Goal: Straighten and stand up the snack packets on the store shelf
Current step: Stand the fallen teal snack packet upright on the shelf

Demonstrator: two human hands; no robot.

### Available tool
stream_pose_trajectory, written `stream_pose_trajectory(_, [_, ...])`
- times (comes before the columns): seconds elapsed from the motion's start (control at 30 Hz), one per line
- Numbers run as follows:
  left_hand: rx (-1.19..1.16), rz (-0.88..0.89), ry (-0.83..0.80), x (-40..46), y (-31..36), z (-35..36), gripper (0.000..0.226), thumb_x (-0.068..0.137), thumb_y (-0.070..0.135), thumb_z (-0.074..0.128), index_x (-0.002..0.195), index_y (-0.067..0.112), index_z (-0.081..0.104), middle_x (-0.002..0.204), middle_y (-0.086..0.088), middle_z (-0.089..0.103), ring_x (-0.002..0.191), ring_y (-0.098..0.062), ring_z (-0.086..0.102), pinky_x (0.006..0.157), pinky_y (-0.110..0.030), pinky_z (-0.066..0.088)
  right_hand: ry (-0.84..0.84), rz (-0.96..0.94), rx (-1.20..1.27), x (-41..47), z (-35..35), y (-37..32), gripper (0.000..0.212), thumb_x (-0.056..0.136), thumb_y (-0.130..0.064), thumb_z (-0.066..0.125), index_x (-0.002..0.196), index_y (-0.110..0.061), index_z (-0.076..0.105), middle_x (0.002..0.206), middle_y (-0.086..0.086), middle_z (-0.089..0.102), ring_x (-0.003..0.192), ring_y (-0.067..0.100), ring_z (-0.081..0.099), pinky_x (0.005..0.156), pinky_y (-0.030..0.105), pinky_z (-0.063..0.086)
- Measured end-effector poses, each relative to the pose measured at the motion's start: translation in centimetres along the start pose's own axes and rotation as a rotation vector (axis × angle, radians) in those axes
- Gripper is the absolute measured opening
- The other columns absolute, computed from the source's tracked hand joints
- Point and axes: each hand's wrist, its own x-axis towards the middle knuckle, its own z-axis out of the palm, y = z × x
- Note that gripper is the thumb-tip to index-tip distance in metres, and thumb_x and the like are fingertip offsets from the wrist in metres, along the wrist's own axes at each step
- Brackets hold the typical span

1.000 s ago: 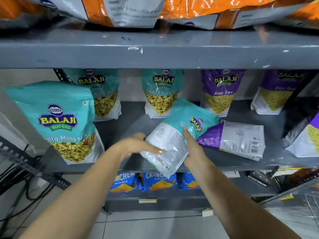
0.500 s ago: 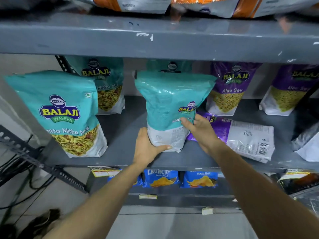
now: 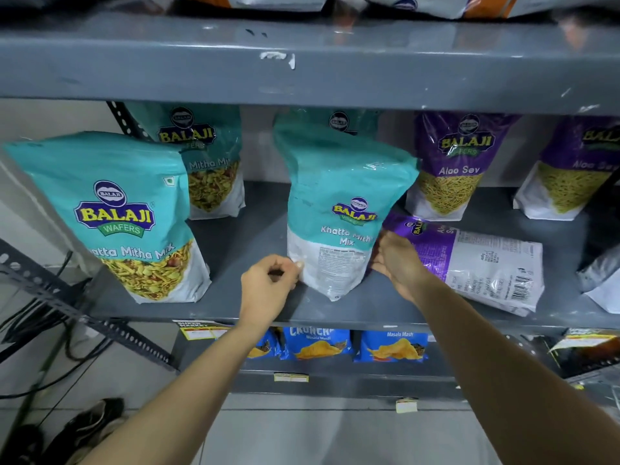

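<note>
A teal Khatta Mitha Mix packet (image 3: 339, 182) stands upright mid-shelf on the grey shelf (image 3: 255, 236), its printed back facing me. My left hand (image 3: 268, 283) has curled fingers pinching its lower left edge. My right hand (image 3: 397, 260) grips its lower right edge. Just right of it, a purple Aloo Sev packet (image 3: 486, 263) lies flat, back side up. Another teal packet (image 3: 117, 213) stands at the front left, leaning slightly. Teal packets (image 3: 208, 162) and purple packets (image 3: 453, 162) stand along the back row.
The upper shelf board (image 3: 302, 68) hangs low just above the packet tops. A tilted packet (image 3: 604, 280) sits at the right edge. Blue chip packets (image 3: 318, 344) line the shelf below. Black cables (image 3: 43, 330) and a shoe (image 3: 90, 427) lie on the floor at left.
The teal packet went from tilted in both hands to upright on the shelf, a little further back. My left hand has slid from its base to its lower left edge.
</note>
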Motion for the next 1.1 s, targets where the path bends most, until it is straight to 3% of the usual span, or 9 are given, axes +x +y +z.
stream_pose_trajectory(0.07, [-0.009, 0.019, -0.083, 0.2, 0.1, -0.4, 0.023, 0.086, 0.013, 0.074, 0.108, 0.014, 0.07, 0.105, -0.003, 0.076, 0.089, -0.015, 0.074, 0.088, -0.034, 0.06, -0.041, -0.018, -0.039, 0.1, 0.4, 0.2, 0.032, 0.102, -0.006, 0.043, 0.133, -0.001, 0.054, 0.125, 0.029, 0.066, 0.092, 0.031, 0.066, 0.062, 0.022, 0.061])
stream_pose_trajectory(0.17, [-0.163, 0.039, -0.448, -0.2, 0.3, -0.2, 0.091, 0.072, 0.003, 0.085, 0.146, 0.021, 0.035, 0.142, 0.009, 0.054, 0.123, -0.008, 0.061, 0.097, -0.018, 0.051, -0.167, -0.081, -0.128, 0.0, 0.9, 1.0, 0.054, 0.094, -0.009, 0.064, 0.143, -0.004, 0.043, 0.11, 0.025, 0.064, 0.08, 0.025, 0.062, 0.065, 0.024, 0.06])
stream_pose_trajectory(0.27, [-0.047, 0.107, -0.529, -0.1, 0.5, 0.4, 0.124, 0.052, 0.029, 0.098, 0.146, 0.036, 0.019, 0.143, 0.021, 0.047, 0.13, 0.001, 0.051, 0.103, -0.023, 0.047, -0.191, -0.19, -0.322, 0.6, 0.5, 0.6, 0.098, 0.078, -0.018, 0.082, 0.156, -0.021, 0.022, 0.138, 0.003, 0.046, 0.122, 0.019, 0.052, 0.095, 0.032, 0.051])
stream_pose_trajectory(0.37, [0.049, 0.097, -0.499, 1.9, 0.8, 0.2, 0.114, 0.05, 0.04, 0.098, 0.137, 0.038, 0.025, 0.138, 0.015, 0.054, 0.126, -0.007, 0.057, 0.102, -0.038, 0.05, -0.297, -0.258, -0.416, 1.2, 0.0, -1.1, 0.129, 0.053, -0.029, 0.096, 0.156, -0.035, 0.019, 0.161, -0.011, 0.033, 0.144, 0.009, 0.033, 0.113, 0.039, 0.037])
stream_pose_trajectory(0.5, [0.009, 0.047, -0.576, 4.7, 1.1, -1.0, 0.083, 0.055, 0.013, 0.095, 0.128, 0.027, 0.057, 0.122, 0.008, 0.071, 0.115, -0.008, 0.067, 0.103, -0.046, 0.05, -0.423, -0.248, -0.331, 1.4, 0.0, -3.6, 0.071, 0.059, -0.004, 0.091, 0.121, -0.018, 0.06, 0.125, 0.004, 0.072, 0.121, 0.02, 0.065, 0.107, 0.045, 0.049])
stream_pose_trajectory(0.63, [-0.011, -0.014, -0.473, 5.2, 2.2, -2.1, 0.068, 0.054, -0.002, 0.089, 0.105, 0.034, 0.062, 0.107, 0.011, 0.075, 0.106, -0.012, 0.069, 0.101, -0.049, 0.052, -0.452, -0.233, -0.192, 1.0, -0.6, -4.1, 0.059, 0.062, -0.003, 0.084, 0.115, -0.019, 0.064, 0.119, 0.007, 0.074, 0.115, 0.022, 0.069, 0.103, 0.043, 0.052])
stream_pose_trajectory(0.8, [-0.394, 0.079, -0.387, 5.5, 7.4, -2.9, 0.055, 0.067, 0.003, 0.085, 0.117, 0.013, 0.064, 0.105, 0.003, 0.079, 0.099, -0.014, 0.074, 0.085, -0.031, 0.059, -0.498, -0.265, 0.11, 0.3, 0.2, -6.1, 0.063, 0.054, -0.003, 0.09, 0.111, -0.014, 0.064, 0.097, -0.002, 0.08, 0.093, 0.013, 0.075, 0.084, 0.028, 0.06])
stream_pose_trajectory(0.93, [-0.515, 0.177, -0.194, 7.1, 11.8, -3.3, 0.018, 0.085, -0.001, 0.071, 0.101, 0.006, 0.071, 0.088, 0.004, 0.08, 0.084, -0.011, 0.075, 0.08, -0.028, 0.059, -0.349, -0.379, 0.235, 0.6, 1.3, -9.1, 0.06, 0.047, -0.026, 0.088, 0.102, -0.011, 0.071, 0.094, 0.002, 0.08, 0.09, 0.018, 0.075, 0.087, 0.033, 0.059])
stream_pose_trajectory(1.1, [-0.564, 0.184, -0.146, 6.8, 12.2, -2.9, 0.015, 0.089, 0.002, 0.068, 0.102, 0.009, 0.071, 0.091, 0.005, 0.079, 0.085, -0.008, 0.074, 0.08, -0.024, 0.058, -0.274, -0.394, 0.24, 0.3, 1.8, -9.3, 0.051, 0.058, -0.026, 0.085, 0.105, -0.01, 0.07, 0.1, 0.004, 0.079, 0.099, 0.023, 0.073, 0.1, 0.042, 0.054])
